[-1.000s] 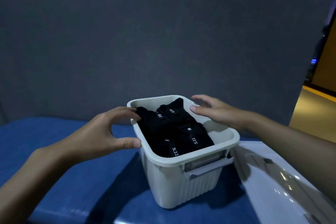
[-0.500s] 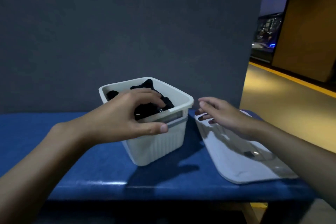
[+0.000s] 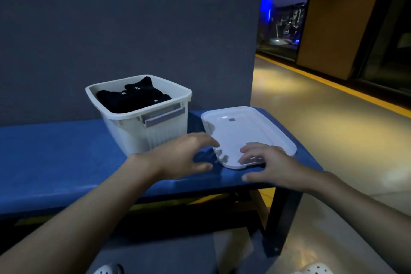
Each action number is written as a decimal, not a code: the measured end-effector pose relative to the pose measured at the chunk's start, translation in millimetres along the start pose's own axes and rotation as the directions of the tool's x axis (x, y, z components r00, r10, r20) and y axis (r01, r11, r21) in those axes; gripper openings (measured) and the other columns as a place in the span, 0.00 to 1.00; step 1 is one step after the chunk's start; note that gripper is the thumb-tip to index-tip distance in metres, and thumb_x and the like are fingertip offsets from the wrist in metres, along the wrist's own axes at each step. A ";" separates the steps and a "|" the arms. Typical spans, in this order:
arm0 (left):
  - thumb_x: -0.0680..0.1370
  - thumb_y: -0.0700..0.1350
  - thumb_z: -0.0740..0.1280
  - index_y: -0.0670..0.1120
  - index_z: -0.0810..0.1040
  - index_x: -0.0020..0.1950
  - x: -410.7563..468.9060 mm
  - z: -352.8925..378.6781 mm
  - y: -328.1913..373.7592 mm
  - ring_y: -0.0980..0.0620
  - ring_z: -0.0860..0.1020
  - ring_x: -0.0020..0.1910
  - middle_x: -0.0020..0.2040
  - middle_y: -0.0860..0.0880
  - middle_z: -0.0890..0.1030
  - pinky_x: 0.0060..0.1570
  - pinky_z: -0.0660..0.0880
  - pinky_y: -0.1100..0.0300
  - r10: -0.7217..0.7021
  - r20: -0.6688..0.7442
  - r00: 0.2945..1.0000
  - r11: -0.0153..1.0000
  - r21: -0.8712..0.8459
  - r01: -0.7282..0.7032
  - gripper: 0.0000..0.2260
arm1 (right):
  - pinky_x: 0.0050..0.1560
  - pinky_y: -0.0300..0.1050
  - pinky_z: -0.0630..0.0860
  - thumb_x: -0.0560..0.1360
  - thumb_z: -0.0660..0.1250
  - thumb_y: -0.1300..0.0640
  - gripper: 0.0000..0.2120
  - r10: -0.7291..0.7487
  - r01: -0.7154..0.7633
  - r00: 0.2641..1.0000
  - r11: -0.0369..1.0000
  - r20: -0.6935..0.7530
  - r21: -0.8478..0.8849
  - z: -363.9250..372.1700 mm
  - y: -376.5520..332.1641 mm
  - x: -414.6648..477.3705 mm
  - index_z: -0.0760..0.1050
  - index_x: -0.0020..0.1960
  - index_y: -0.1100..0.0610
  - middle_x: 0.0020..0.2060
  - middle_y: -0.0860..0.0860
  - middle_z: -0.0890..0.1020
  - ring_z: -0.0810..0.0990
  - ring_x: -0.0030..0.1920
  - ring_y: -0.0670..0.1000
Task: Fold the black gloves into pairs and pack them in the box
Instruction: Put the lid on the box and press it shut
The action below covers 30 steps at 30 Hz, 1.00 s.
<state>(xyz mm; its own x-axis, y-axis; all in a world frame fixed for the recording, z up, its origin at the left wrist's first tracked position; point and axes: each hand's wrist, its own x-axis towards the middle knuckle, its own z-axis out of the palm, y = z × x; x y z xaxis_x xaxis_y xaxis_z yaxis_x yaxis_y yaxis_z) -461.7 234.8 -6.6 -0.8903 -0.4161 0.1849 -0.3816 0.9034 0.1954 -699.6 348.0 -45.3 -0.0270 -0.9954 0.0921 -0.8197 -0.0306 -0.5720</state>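
A white ribbed plastic box (image 3: pixel 144 133) stands on a blue bench (image 3: pixel 55 151). Several folded black gloves (image 3: pixel 133 100) with small white labels fill it to the rim. Right of the box lies its white lid (image 3: pixel 242 131), flat on the bench. My left hand (image 3: pixel 184 158) hovers at the lid's near left corner, fingers spread, a fingertip at the lid's edge, holding nothing. My right hand (image 3: pixel 273 167) is over the lid's near edge, fingertips resting on its top, thumb stretched along the bench below it.
A dark grey wall stands close behind the bench. The bench ends just right of the lid, with a dark leg (image 3: pixel 278 218) below. A glossy floor with a yellow line (image 3: pixel 333 82) stretches to the right. White shoes show at the bottom edge.
My left hand left the box rim and both hands came down to the lid's near end. The view pulled back and now shows the bench edge and floor.
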 end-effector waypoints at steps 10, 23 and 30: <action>0.75 0.47 0.75 0.48 0.81 0.60 16.9 32.0 -1.4 0.53 0.75 0.62 0.61 0.53 0.80 0.66 0.69 0.58 -0.022 -0.145 0.989 0.998 -0.070 0.012 0.15 | 0.67 0.51 0.66 0.72 0.75 0.52 0.13 -0.088 0.094 0.981 0.995 -0.173 0.027 -3.0 1.0 -21.7 0.76 0.36 0.36 0.53 0.35 0.78 0.74 0.60 0.42; 0.80 0.46 0.68 0.52 0.76 0.51 58.4 -43.9 50.7 0.54 0.76 0.47 0.47 0.55 0.76 0.51 0.76 0.50 0.148 -0.493 0.858 0.975 -0.075 -0.211 0.03 | 0.47 0.48 0.78 0.73 0.72 0.66 0.08 -0.113 0.277 0.848 0.928 -0.518 0.251 -70.0 -37.3 -40.7 0.77 0.40 0.55 0.43 0.51 0.83 0.81 0.46 0.53; 0.80 0.43 0.69 0.46 0.79 0.59 66.0 -104.4 89.5 0.53 0.77 0.56 0.55 0.49 0.78 0.59 0.75 0.52 0.176 -0.632 0.754 0.961 -0.056 -0.272 0.08 | 0.37 0.39 0.76 0.75 0.71 0.64 0.06 -0.170 0.459 0.693 0.854 -0.700 0.247 -105.0 -83.3 -53.3 0.77 0.44 0.55 0.39 0.46 0.80 0.79 0.37 0.44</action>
<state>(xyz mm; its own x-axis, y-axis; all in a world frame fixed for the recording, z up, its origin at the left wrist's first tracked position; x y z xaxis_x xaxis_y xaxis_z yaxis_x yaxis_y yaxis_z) -528.7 277.4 123.6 -0.5818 -0.2201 0.7830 -0.1108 0.9752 0.1917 -690.0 413.1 83.0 -0.2797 -0.6211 0.7321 -0.5710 -0.5054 -0.6469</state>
